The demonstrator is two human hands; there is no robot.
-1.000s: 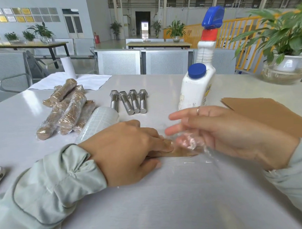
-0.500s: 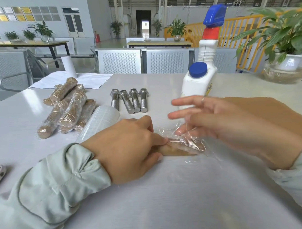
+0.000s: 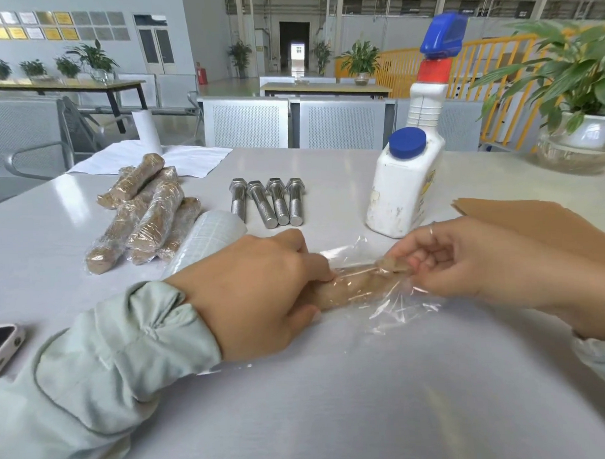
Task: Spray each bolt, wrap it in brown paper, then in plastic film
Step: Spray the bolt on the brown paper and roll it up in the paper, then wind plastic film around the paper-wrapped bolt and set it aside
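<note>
A white table (image 3: 334, 400) seen from above, with a person's two hands working near its middle. At the far left edge lies the corner of a phone (image 3: 1, 344). Further back on the left is a pile of finished bundles (image 3: 146, 214) — brown paper under shiny film. Just right of the pile lies a roll of plastic film (image 3: 208, 237), its near end hidden behind the left wrist. Beyond it, four bare steel bolts (image 3: 271, 203) lie side by side, heads away from the viewer.

The left hand (image 3: 258, 292), in a pale green sleeve, rests on the table with fingers curled, gripping the left end of a paper-wrapped bolt (image 3: 358, 285). That bolt lies across the table between the two hands, with a loose sheet of clear film (image 3: 393, 305) draped over and around it. The right hand (image 3: 467, 261) holds the bolt's right end, fingers curled in and pinching the film and paper there.

Behind the right hand stands a white spray bottle (image 3: 406, 188) with a blue and red trigger top. Brown paper sheets (image 3: 520, 215) lie right of it — partly covered by the right forearm.
</note>
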